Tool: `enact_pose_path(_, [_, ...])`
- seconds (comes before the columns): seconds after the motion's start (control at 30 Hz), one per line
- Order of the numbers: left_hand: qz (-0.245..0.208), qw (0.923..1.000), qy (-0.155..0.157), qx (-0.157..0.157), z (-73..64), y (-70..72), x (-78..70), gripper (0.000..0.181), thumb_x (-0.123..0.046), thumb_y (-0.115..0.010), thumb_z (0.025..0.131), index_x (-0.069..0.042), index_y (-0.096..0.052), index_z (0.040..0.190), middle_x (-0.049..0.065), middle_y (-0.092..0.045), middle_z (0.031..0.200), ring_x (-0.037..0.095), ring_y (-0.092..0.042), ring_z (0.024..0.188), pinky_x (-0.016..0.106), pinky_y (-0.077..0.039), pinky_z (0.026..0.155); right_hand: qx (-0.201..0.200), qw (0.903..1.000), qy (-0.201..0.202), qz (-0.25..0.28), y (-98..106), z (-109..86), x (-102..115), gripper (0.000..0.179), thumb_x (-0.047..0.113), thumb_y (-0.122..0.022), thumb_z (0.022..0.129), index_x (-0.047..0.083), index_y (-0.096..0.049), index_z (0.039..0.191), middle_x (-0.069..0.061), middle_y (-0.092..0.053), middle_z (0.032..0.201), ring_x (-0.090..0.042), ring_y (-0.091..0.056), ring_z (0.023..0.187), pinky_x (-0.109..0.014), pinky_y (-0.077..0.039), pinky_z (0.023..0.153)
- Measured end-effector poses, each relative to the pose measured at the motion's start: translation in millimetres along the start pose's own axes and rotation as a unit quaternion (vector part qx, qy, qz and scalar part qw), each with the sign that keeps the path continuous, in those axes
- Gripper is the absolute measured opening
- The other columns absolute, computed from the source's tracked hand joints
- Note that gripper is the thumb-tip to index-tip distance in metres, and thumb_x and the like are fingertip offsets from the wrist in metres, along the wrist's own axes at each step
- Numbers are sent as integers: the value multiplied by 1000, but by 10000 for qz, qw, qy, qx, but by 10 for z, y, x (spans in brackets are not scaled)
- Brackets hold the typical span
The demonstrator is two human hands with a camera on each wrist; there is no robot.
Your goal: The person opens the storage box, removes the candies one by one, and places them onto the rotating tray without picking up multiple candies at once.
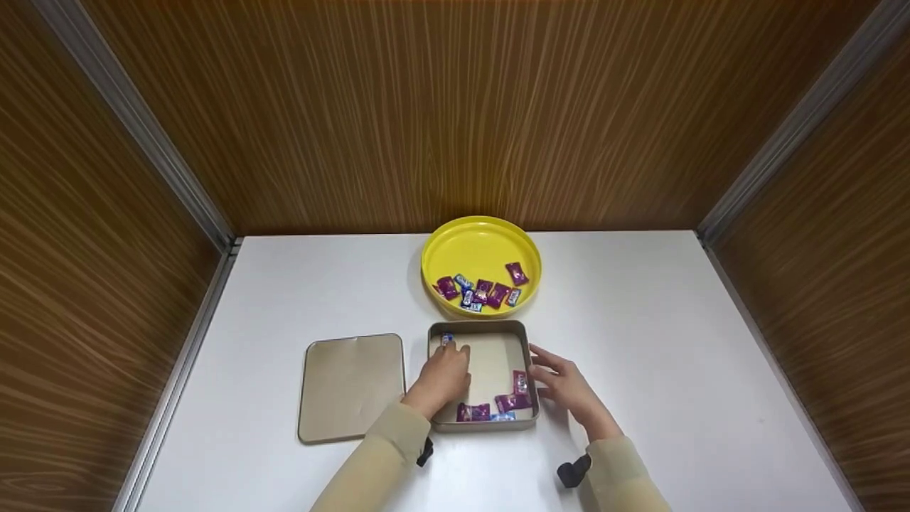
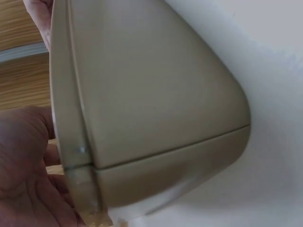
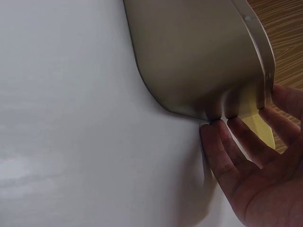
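A square beige tin (image 1: 483, 427) holds several wrapped candies in purple and blue. My left hand (image 1: 444, 377) reaches over its left side, fingers bent down inside. At the fingertips, near the far left corner, lies a small blue wrapped candy (image 1: 447, 338); I cannot tell whether the fingers grip it. Purple candies (image 1: 512, 402) and a light blue one (image 1: 502, 417) lie along the near and right walls. On the right, my right hand (image 1: 569, 387) rests its extended fingers against the outer wall, as the tin (image 3: 199, 56) in the right wrist view shows.
Behind the tin stands a round yellow tray (image 1: 480, 245) with several purple and blue candies in its near half. The tin's flat lid (image 1: 352, 391) lies to the left on the white table (image 1: 640, 320). Wood-grain panels (image 1: 455, 114) enclose the back and sides.
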State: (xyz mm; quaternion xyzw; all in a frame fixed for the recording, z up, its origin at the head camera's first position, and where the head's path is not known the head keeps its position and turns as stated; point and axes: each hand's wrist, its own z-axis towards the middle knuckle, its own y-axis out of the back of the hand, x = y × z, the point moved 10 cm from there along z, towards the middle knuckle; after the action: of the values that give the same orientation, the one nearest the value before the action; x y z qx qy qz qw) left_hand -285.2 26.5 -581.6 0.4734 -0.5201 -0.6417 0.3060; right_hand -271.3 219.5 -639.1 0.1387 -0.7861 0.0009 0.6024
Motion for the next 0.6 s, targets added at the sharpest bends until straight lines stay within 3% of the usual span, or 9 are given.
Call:
enact_pose_path(0.2, [-141, 9995, -58, 274, -24, -67, -25, 39, -14, -72, 84, 5, -63, 117, 23, -62, 102, 35, -63, 94, 43, -55, 81, 12, 10000, 10, -85, -1, 11, -17, 55, 11, -55, 100, 2, -36, 150, -32, -41, 142, -47, -47, 126, -50, -50, 93])
enact_pose_path(0.43, [-488, 9988, 55, -10, -22, -70, -17, 45, -10, -74, 81, 8, -59, 119, 37, -48, 122, 48, -49, 117, 44, -53, 90, 47, 9999, 71, 95, -10, -1, 0, 56, 14, -60, 98, 5, -40, 149, -28, -45, 141, -43, -51, 123, -47, -51, 92])
enact_pose_path(0.6, [-555, 9982, 124, 175, -23, -123, -10, 45, -9, -74, 81, 9, -58, 119, 33, -54, 110, 43, -57, 106, 44, -54, 85, 49, 9999, 98, 102, -13, 1, 0, 55, 14, -60, 98, 5, -41, 149, -27, -45, 140, -42, -52, 122, -46, -51, 92])
